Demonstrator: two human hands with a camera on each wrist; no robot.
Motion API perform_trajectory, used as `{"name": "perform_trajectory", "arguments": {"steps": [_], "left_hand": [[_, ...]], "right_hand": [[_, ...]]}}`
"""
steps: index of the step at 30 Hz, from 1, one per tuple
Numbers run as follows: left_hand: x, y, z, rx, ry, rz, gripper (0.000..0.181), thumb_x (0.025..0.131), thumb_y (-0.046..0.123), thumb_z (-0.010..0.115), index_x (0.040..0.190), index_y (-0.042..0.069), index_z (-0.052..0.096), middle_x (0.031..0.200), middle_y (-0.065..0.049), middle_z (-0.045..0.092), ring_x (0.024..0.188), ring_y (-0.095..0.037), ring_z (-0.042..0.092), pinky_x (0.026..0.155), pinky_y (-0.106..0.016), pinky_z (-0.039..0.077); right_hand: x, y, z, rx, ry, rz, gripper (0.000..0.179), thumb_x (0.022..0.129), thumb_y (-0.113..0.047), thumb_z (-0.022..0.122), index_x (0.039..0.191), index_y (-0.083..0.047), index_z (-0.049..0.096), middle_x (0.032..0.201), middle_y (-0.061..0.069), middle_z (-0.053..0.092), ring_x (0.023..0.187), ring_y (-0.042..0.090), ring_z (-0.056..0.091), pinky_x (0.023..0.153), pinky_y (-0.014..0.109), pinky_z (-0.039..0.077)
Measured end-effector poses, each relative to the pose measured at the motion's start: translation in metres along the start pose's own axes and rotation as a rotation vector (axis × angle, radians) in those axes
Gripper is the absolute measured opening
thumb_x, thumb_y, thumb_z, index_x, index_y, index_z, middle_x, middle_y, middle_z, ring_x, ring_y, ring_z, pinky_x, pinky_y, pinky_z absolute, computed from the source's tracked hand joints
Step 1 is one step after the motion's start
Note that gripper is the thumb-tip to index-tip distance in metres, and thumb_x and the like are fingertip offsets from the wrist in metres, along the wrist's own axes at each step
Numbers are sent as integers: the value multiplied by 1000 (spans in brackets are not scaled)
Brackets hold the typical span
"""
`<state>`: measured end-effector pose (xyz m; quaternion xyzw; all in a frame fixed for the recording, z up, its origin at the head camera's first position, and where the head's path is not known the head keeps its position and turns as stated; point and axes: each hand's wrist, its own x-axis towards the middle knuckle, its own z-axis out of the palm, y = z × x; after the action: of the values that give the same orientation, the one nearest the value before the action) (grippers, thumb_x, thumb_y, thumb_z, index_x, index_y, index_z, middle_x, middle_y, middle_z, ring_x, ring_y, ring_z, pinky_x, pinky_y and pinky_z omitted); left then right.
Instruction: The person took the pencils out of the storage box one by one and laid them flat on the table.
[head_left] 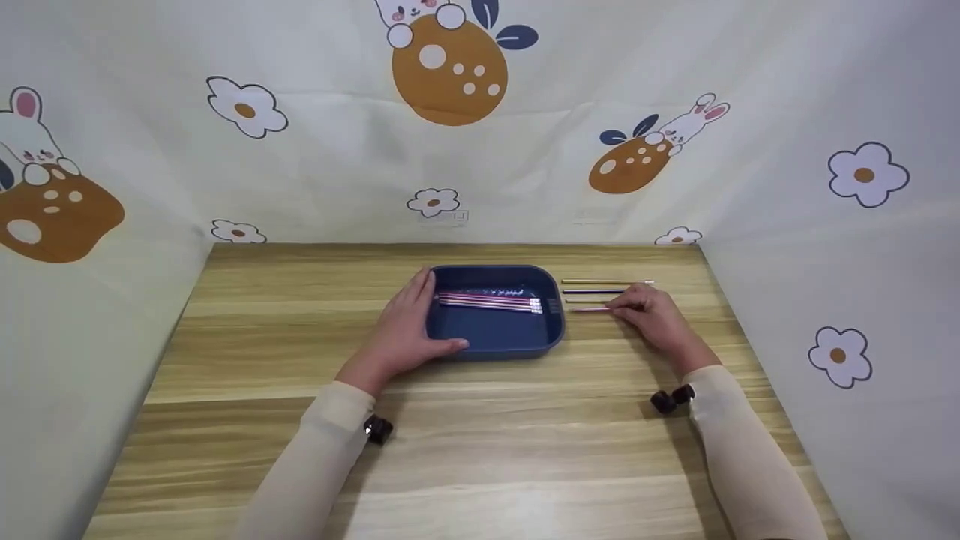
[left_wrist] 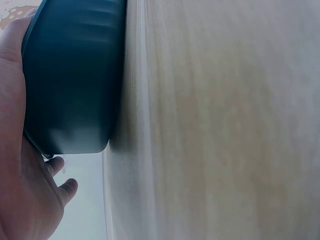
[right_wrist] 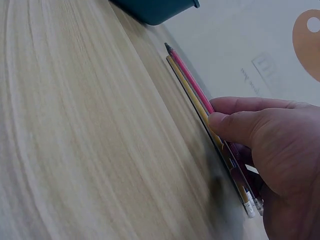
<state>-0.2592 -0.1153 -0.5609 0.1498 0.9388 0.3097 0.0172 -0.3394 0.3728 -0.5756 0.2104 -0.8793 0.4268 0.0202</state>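
Fingers of the right hand (head_left: 660, 321) close together, pinching a pink pencil (right_wrist: 194, 82); it's just right of the blue box (head_left: 502, 352), near three other pencils (head_left: 596, 291); the left hand (head_left: 401, 326) clasps the box's left end between thumb and fingers; that pencil looks light, stiff, smooth, perhaps prone to roll; best pinched mid-shaft, sparing its likely brittle tip.
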Motion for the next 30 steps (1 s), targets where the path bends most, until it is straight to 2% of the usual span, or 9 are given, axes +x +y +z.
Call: {"name": "perform_trajectory", "arguments": {"steps": [6, 13, 21, 30], "left_hand": [[0, 0, 0, -3, 0, 1, 142, 81, 87, 76, 177, 4, 11, 185, -17, 8, 169, -39, 11, 136, -58, 14], [1, 0, 1, -3, -7, -6, 143, 81, 88, 75, 178, 6, 10, 185, -16, 7, 169, -39, 10, 136, -57, 13], [-1, 2, -2, -7, 5, 8, 141, 82, 84, 78, 177, 3, 12, 185, -17, 9, 169, -41, 14, 135, -59, 17], [1, 1, -1, 0, -2, 1, 143, 80, 86, 77, 178, 5, 11, 185, -16, 9, 169, -40, 13, 135, -59, 16]], "right_hand": [[1, 0, 0, -7, -9, 17, 17, 96, 6, 81, 108, -3, 88, 108, 14, 77, 104, 22, 65, 91, 19, 47], [2, 0, 1, -75, -15, 10, 15, 96, 4, 82, 105, -6, 89, 108, 11, 78, 106, 24, 66, 92, 23, 47], [4, 2, 2, -141, -37, 2, 15, 96, 3, 82, 105, -7, 89, 109, 9, 78, 107, 28, 66, 95, 31, 48], [5, -3, 0, -160, -63, 9, 15, 97, 4, 81, 105, -6, 88, 109, 10, 77, 107, 30, 68, 96, 41, 49]]}}
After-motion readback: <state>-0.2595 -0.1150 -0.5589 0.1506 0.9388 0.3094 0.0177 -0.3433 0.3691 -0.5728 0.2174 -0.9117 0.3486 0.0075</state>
